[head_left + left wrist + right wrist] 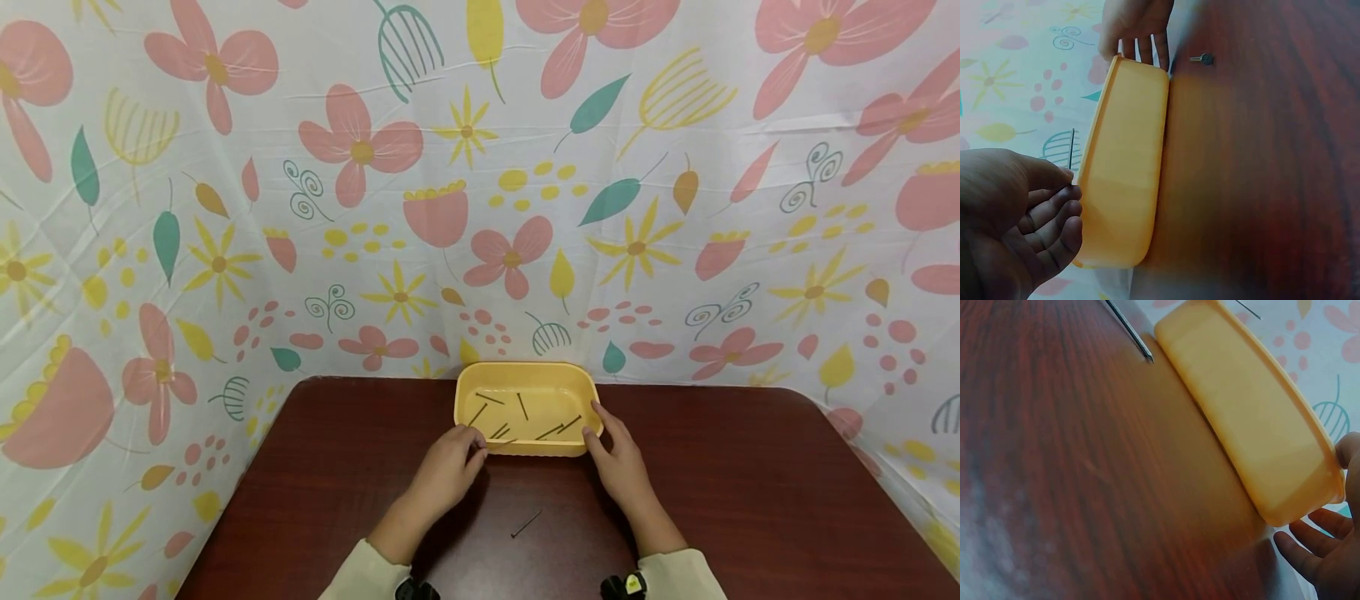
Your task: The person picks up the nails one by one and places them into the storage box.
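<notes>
A yellow plastic container (pixel 525 448) stands at the table's far edge with several nails (pixel 522 407) scattered on its floor. At its front left corner, my left hand (pixel 448 468) pinches one nail (pixel 1071 149) between thumb and index finger, the other fingers loosely bent. That nail sticks out over the near rim. My right hand (pixel 619 460) holds the container's right end, thumb at the rim and fingers along the outer end wall. Another nail (pixel 526 524) lies on the table in front of the container, between the two forearms.
The dark reddish-brown wooden table (pixel 750 483) has rounded far corners. Behind it and along the sides hangs a white cloth (pixel 450 292) printed with flowers and leaves. Both wrists wear black straps (pixel 624 586) under light sleeves.
</notes>
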